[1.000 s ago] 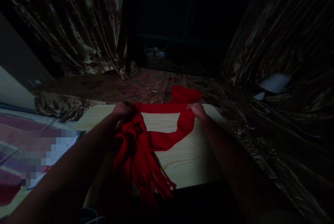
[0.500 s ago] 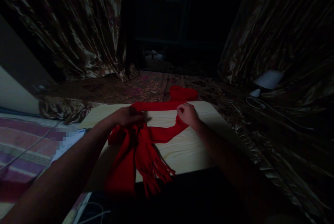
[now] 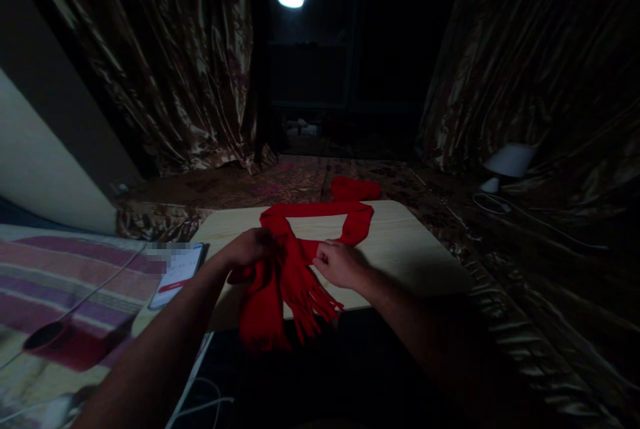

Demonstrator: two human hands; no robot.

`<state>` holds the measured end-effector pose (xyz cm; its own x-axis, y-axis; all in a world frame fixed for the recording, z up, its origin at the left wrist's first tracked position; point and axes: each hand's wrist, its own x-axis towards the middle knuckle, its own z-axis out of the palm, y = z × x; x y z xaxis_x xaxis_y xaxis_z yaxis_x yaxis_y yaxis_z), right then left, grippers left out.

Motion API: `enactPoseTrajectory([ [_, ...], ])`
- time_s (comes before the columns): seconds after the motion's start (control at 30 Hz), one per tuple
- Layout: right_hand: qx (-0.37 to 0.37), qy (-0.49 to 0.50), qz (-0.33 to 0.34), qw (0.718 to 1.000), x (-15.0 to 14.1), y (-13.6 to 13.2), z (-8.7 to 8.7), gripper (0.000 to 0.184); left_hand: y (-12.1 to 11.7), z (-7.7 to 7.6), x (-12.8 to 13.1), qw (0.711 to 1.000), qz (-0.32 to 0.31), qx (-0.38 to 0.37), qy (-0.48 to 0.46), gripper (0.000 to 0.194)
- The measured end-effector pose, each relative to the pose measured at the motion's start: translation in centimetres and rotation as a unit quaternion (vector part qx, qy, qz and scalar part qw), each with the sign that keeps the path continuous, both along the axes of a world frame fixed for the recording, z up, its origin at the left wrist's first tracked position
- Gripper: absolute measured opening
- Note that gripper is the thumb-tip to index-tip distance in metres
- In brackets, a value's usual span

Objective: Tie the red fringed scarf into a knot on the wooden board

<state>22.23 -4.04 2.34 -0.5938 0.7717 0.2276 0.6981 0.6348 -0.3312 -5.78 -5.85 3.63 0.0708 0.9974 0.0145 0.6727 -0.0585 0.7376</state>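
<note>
A red fringed scarf (image 3: 265,296) lies on a pale wooden table (image 3: 390,242), laid in a loop with its crossing at the left. One wide end hangs over the front edge, and the fringe spreads toward the right of it. My left hand (image 3: 250,247) is closed on the scarf at the crossing; its fingertips are partly lost in shadow. With fingers pinched, my right hand (image 3: 343,264) holds the lower edge of the loop, just right of the fringe.
Behind the table lies a red bundle of fabric (image 3: 356,188). A phone (image 3: 177,279) rests at the table's left edge beside a striped bedspread (image 3: 75,262). To the right stands a small white lamp (image 3: 510,159) with a cable. Patterned curtains (image 3: 200,82) flank a dark window.
My right hand has left the loop's upper right corner and come nearer, down to its lower edge. My left hand has moved down onto the crossing. The view has tilted up slightly.
</note>
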Motion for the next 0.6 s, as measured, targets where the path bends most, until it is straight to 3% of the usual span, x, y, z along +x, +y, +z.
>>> enactPoseTrajectory([
  [0.17, 0.009, 0.047, 0.011, 0.999, -2.3, 1.7, 0.5, 0.024, -1.5, 1.1, 1.2, 0.992, 0.014, -0.011, -0.127, 0.02],
  [0.27, -0.044, 0.033, 0.002, 0.998, -4.2, 4.5, 0.5, 0.03, -2.5, 1.3, 2.4, 0.989, -0.035, -0.053, -0.137, 0.022],
  [0.47, -0.143, -0.077, -0.049, 0.986, -8.3, 6.5, 1.3, 0.044, -3.3, -0.9, 3.2, 0.971, -0.119, -0.127, -0.167, 0.018],
  [0.6, -0.17, -0.038, -0.049, 0.983, -10.7, 6.7, 1.4, 0.047, -3.4, -1.6, 3.4, 0.963, -0.12, -0.122, -0.208, 0.02],
])
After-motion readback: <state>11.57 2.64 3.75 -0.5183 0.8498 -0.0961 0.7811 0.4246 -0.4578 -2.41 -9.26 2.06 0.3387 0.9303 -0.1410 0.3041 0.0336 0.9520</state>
